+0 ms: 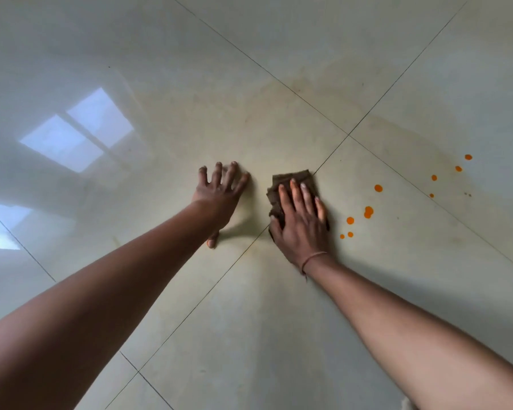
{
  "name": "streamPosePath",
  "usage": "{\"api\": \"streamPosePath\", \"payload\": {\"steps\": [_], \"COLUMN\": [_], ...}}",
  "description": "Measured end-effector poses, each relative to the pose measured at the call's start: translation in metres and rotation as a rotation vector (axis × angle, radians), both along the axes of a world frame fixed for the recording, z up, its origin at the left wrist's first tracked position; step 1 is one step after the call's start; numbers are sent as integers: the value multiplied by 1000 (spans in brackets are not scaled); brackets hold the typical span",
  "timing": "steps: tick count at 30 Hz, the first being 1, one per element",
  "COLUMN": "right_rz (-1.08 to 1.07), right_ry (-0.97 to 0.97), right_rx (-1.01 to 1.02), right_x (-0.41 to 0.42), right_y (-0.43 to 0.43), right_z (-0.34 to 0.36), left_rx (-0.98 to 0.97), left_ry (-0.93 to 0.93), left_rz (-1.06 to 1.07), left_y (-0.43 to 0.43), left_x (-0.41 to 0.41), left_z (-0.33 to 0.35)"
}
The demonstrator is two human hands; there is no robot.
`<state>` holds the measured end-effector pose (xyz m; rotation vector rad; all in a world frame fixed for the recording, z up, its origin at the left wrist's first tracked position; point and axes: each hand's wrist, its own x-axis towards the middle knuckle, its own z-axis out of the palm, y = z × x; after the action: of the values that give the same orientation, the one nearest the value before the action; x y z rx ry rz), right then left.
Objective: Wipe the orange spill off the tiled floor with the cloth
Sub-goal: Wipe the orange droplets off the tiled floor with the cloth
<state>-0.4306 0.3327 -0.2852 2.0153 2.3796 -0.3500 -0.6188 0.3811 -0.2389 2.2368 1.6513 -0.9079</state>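
A folded brown cloth (pixel 290 180) lies flat on the pale tiled floor (pixel 279 306), across a grout line. My right hand (pixel 301 223) presses down on the cloth with fingers spread over it. Several orange drops (pixel 368 211) dot the tile just right of the cloth, apart from it. More small orange drops (pixel 458 168) lie farther right. My left hand (pixel 221 196) rests flat on the bare floor to the left of the cloth, fingers apart, holding nothing. Faint yellowish smears show on the tiles around the hands.
Dark grout lines (pixel 348 134) cross just beyond the cloth. Bright window reflections (pixel 77 134) shine on the glossy tiles at the left. A thin band (pixel 314 257) circles my right wrist.
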Motion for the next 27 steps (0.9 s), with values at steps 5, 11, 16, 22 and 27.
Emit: {"api": "streamPosePath", "payload": {"steps": [5, 11, 16, 22, 27], "right_rz": [61, -43, -30, 51, 29], "right_ry": [-44, -23, -21, -25, -29], "right_rx": [-7, 1, 33, 3, 11], "right_x": [51, 35, 37, 77, 51], "right_y": [-79, -17, -26, -70, -1], "right_z": [2, 1, -8, -1, -6], "left_rx": [3, -142, -95, -18, -35], "left_ry": [53, -91, -81, -66, -77], "left_rz": [-60, 126, 129, 3, -231], "left_y": [-1, 8, 0, -1, 3], "left_x": [4, 15, 21, 34, 51], "left_z": [8, 8, -4, 5, -3]}}
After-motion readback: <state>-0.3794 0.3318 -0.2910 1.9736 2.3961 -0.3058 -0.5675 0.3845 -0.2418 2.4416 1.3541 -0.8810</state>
